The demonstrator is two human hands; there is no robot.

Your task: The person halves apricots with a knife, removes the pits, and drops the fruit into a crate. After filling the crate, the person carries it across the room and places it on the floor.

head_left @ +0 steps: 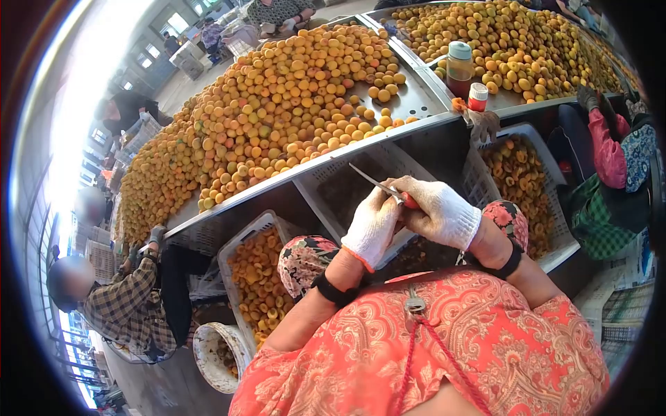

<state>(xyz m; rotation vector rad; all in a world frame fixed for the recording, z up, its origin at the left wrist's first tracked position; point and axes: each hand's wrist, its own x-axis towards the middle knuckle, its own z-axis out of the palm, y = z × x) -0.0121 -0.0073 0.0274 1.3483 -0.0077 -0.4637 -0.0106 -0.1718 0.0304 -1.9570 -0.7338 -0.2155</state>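
Note:
My left hand (372, 225) and my right hand (440, 213), both in white knit gloves, meet above the crates in front of my lap. Closed in my right hand is a small knife (374, 182) with a red handle; its thin blade points up and to the left, over my left hand. The left fingers are pinched together beside the knife, and whatever they hold is hidden. Beyond my hands, a heap of orange apricots (277, 97) covers the metal table (409, 87).
Crates of split apricots stand at my left (260, 277) and right (517, 180). A white bucket (220, 357) is at lower left. A drink bottle (459, 69), a red-and-white jar (478, 97) and a used glove (483, 125) are at the table edge. Co-workers sit on both sides.

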